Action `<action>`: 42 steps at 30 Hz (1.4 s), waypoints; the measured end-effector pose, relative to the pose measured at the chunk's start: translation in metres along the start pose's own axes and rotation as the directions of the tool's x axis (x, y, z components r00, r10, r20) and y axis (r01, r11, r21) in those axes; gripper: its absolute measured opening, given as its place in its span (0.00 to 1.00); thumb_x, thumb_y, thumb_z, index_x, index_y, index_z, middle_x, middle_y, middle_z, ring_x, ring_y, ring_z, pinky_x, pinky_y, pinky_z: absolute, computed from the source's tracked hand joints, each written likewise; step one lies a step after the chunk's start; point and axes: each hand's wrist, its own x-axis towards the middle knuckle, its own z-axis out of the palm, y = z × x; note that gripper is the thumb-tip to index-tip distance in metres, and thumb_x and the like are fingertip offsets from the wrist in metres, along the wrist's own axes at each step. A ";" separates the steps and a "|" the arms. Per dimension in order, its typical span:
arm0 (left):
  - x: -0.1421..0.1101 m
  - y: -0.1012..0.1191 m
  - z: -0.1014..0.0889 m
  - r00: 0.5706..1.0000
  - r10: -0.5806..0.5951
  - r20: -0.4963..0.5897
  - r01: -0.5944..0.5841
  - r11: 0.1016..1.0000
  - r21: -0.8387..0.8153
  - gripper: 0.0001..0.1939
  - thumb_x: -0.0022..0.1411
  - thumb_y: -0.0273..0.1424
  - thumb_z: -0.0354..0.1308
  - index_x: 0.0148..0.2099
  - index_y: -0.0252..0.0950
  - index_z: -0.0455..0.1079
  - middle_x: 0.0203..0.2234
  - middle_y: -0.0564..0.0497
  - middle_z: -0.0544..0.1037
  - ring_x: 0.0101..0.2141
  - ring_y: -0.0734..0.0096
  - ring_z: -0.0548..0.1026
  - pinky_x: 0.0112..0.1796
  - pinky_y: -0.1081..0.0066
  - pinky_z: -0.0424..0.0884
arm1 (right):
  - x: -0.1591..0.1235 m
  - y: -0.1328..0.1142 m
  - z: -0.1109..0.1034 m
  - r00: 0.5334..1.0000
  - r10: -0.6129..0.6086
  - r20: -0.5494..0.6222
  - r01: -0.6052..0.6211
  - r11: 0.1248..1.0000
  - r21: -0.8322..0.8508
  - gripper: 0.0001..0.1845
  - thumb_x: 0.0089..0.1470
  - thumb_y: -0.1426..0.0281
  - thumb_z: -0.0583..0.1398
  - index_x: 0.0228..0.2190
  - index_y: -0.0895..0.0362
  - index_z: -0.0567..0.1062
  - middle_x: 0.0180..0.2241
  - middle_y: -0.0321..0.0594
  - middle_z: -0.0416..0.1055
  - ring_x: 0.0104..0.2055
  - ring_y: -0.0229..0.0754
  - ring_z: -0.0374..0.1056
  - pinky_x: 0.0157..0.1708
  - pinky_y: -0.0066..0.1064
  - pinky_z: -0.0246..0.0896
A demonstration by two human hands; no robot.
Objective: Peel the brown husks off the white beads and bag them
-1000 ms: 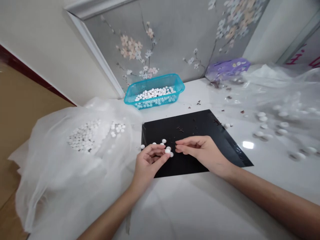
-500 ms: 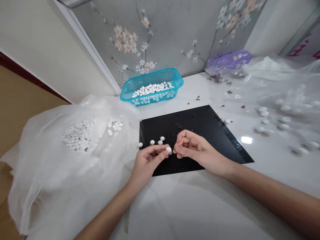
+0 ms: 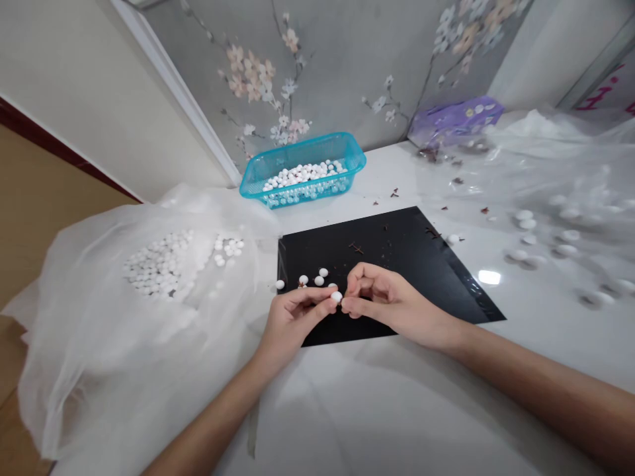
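White, shiny surface (image 3: pixel 322 403) ran across the lower middle of the frame; behind it, at the top, stood a grey panel (image 3: pixel 342 73) with painted blossoms. A black sheet (image 3: pixel 436 284) lay flat at centre, beneath your hands. Blue basket (image 3: pixel 354 177), upper centre, held many white balls (image 3: pixel 302 174). Left side: translucent plastic (image 3: pixel 109 350) with a large cluster of similar balls (image 3: pixel 159 264); could not tell whether inside or under it. Upper right: purple packet (image 3: pixel 459 120) by crumpled clear film (image 3: pixel 560 158). Your left grip (image 3: pixel 292 322) pinched one white ball (image 3: pixel 336 297) just above the sheet, near frame centre. Your right grip (image 3: pixel 391 302) had its fingertips drawn close, just beside that ball; whether they pinched anything, could not tell.
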 end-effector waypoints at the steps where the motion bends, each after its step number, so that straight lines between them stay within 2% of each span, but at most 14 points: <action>1: 0.000 0.000 0.000 1.000 -0.006 0.004 0.006 1.000 -0.009 0.08 0.50 0.32 0.64 0.35 0.39 0.78 0.28 0.52 0.80 0.29 0.74 0.76 0.35 0.75 0.72 | 0.000 0.000 0.000 1.000 -0.002 0.005 0.002 1.000 -0.002 0.14 0.47 0.62 0.64 0.28 0.56 0.65 0.24 0.32 0.67 0.29 0.33 0.63 0.30 0.27 0.58; 7: 0.000 0.001 0.000 1.000 -0.010 -0.007 0.010 0.999 -0.034 0.08 0.49 0.33 0.65 0.34 0.38 0.78 0.31 0.50 0.80 0.28 0.74 0.75 0.36 0.73 0.73 | -0.001 0.000 0.001 1.000 0.018 -0.005 -0.017 0.998 0.063 0.13 0.48 0.60 0.62 0.30 0.57 0.71 0.29 0.37 0.70 0.30 0.34 0.66 0.35 0.30 0.64; 16: 0.000 0.001 -0.001 1.000 0.002 0.011 -0.001 0.999 -0.045 0.07 0.49 0.32 0.65 0.34 0.39 0.78 0.25 0.52 0.79 0.27 0.74 0.75 0.34 0.74 0.73 | -0.001 0.001 0.000 0.999 0.037 0.017 -0.039 0.989 0.142 0.14 0.48 0.60 0.63 0.28 0.58 0.71 0.28 0.35 0.69 0.31 0.32 0.66 0.37 0.29 0.65; 23: 0.000 0.001 -0.001 0.999 -0.031 0.008 0.031 0.998 -0.055 0.07 0.48 0.31 0.66 0.33 0.37 0.78 0.27 0.51 0.80 0.28 0.72 0.77 0.34 0.74 0.74 | -0.002 0.000 0.001 0.995 0.066 0.073 -0.075 0.987 0.139 0.15 0.50 0.58 0.61 0.28 0.58 0.68 0.27 0.33 0.64 0.30 0.31 0.63 0.38 0.29 0.66; 29: 0.001 0.001 -0.001 1.000 -0.004 0.027 0.005 0.999 -0.044 0.06 0.48 0.29 0.66 0.32 0.37 0.78 0.30 0.51 0.81 0.30 0.72 0.77 0.35 0.75 0.74 | -0.001 -0.003 0.001 0.992 0.082 0.093 -0.092 0.990 0.109 0.17 0.48 0.56 0.62 0.27 0.58 0.68 0.27 0.32 0.62 0.30 0.31 0.62 0.38 0.30 0.66; 42: -0.001 -0.002 -0.002 0.997 0.034 0.063 -0.031 0.998 -0.050 0.06 0.48 0.26 0.66 0.31 0.40 0.78 0.31 0.54 0.81 0.31 0.76 0.77 0.35 0.80 0.73 | 0.000 0.001 0.000 0.996 0.068 0.062 -0.072 0.995 0.065 0.15 0.47 0.60 0.64 0.28 0.58 0.68 0.27 0.33 0.68 0.31 0.32 0.65 0.38 0.31 0.67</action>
